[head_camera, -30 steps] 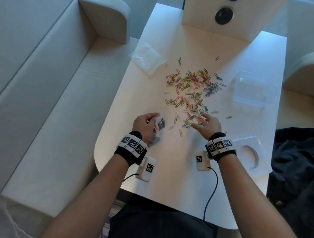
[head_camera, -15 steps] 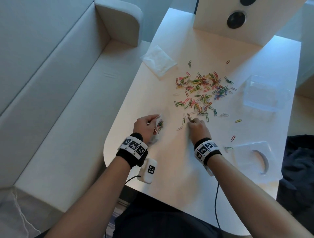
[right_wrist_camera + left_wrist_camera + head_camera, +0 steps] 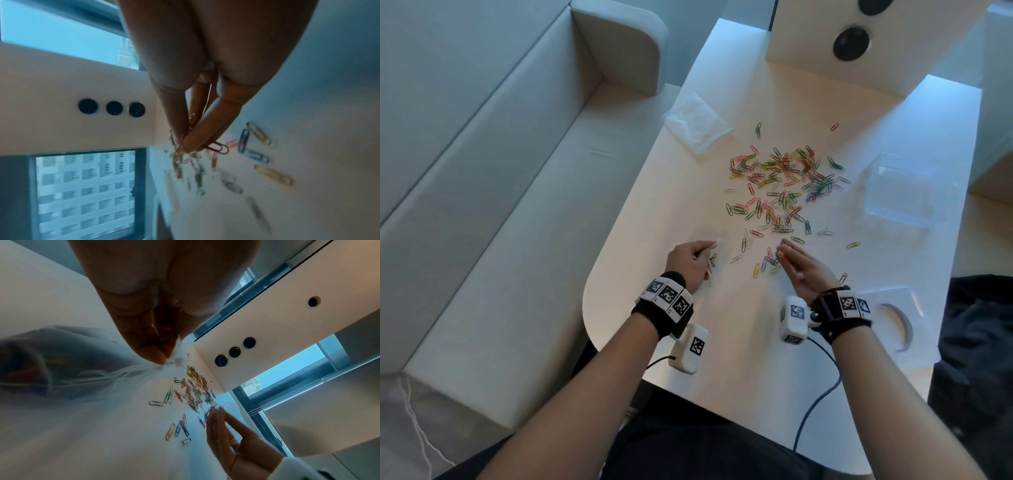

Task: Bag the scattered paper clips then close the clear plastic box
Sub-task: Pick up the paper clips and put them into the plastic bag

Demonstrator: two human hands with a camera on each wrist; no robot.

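Gathering clips for the bag

Pinching the rim of a small clear bag (image 3: 68, 363) at lower centre of the head view, the left hand (image 3: 690, 262) is holding its mouth up so clips can drop in; a few coloured ones are already showing through the plastic. Just right of it, the right hand (image 3: 803, 270) is grasping several paper clips (image 3: 216, 147) between thumb and fingertips, seemingly ready to carry them across. Beyond the hands, most of the scattered clips (image 3: 779, 185) are lying across the middle of the table (image 3: 756, 394). Farther right, the clear box (image 3: 909, 192) is sitting open, with what is probably its lid (image 3: 890, 318) lying apart at lower right, so closing looks a long way off.
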